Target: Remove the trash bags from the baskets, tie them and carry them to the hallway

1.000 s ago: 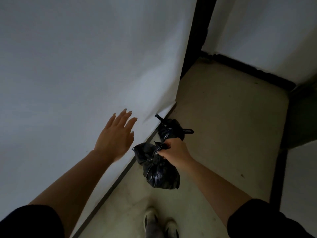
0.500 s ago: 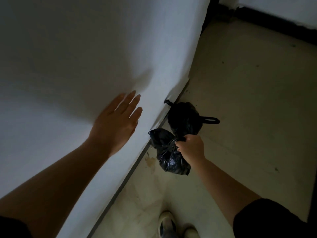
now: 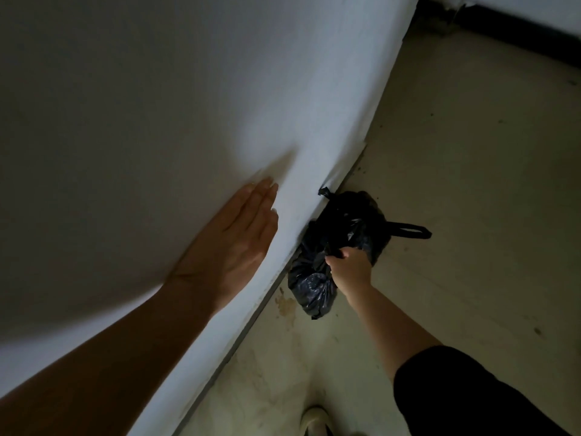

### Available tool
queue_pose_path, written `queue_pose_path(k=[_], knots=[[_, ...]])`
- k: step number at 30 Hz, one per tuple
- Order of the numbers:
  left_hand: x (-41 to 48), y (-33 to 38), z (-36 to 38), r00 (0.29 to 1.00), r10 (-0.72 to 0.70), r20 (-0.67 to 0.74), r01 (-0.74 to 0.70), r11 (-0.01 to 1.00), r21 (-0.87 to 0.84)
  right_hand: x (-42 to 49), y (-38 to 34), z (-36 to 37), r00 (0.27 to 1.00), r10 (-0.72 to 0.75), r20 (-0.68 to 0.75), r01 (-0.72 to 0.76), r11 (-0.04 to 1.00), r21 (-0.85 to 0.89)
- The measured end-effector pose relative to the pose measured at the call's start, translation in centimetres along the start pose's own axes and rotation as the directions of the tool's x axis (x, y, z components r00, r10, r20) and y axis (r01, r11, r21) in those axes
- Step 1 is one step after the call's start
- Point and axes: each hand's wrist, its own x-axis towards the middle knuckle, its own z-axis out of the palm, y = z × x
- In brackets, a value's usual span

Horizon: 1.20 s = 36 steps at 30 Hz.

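We've got the left hand (image 3: 232, 243) flat, fingers together, against the wall (image 3: 157, 105). Right arm reaches down, right hand (image 3: 349, 269) fisted on a black trash bag (image 3: 314, 287) beside a second bag (image 3: 352, 215) on the floor (image 3: 471, 184).

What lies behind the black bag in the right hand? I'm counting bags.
A second tied black bag sits against the wall, behind the held bag. The right hand covers their overlap.
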Motion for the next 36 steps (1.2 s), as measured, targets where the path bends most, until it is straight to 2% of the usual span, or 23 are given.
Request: queue_pose_path(k=[4, 7, 12, 16, 20, 23, 26, 29, 33, 36], knots=[[0.1, 0.0, 0.0, 1.0, -0.012, -0.021, 0.012, 1.0, -0.011, 0.6, 0.4, 1.3, 0.998, 0.025, 0.05, -0.023, 0.999, -0.044], [0.0, -0.1, -0.1, 1.0, 0.006, -0.029, -0.006, 1.0, 0.012, 0.2, 0.2, 1.4, 0.994, -0.029, 0.105, 0.043, 0.99, -0.131], [0.0, 0.0, -0.8, 0.999, -0.042, -0.006, 0.042, 0.995, -0.096, -1.5, -1.4, 0.0, 0.975, -0.102, 0.198, 0.152, 0.955, -0.257], [-0.6, -0.1, -3.1, 0.988, -0.126, 0.094, 0.144, 0.962, -0.231, -3.7, -2.7, -1.3, 0.954, -0.169, 0.247, 0.247, 0.91, -0.332], [-2.8, 0.6, -7.0, 0.93, -0.229, 0.287, 0.309, 0.911, -0.273, -7.9, -4.5, -3.4, 0.893, -0.278, 0.353, 0.422, 0.79, -0.445], [-4.5, 1.3, -11.4, 0.854, -0.363, 0.373, 0.471, 0.845, -0.254, -11.7, -6.5, -5.5, 0.847, -0.321, 0.424, 0.512, 0.708, -0.487], [-6.3, 2.0, -16.1, 0.74, -0.489, 0.462, 0.65, 0.696, -0.306, -16.1, -8.4, -7.7, 0.787, -0.396, 0.473, 0.608, 0.623, -0.492], [-8.7, 2.9, -21.7, 0.626, -0.568, 0.534, 0.767, 0.57, -0.293, -21.8, -9.1, -10.2, 0.71, -0.459, 0.534, 0.702, 0.512, -0.495], [-13.0, 5.1, -30.3, 0.467, -0.672, 0.575, 0.882, 0.399, -0.251, -31.1, -8.1, -13.6, 0.549, -0.553, 0.627, 0.833, 0.298, -0.466], [-16.2, 7.4, -34.8, 0.349, -0.701, 0.621, 0.935, 0.3, -0.187, -36.4, -7.2, -14.7, 0.445, -0.556, 0.702, 0.885, 0.153, -0.44]])
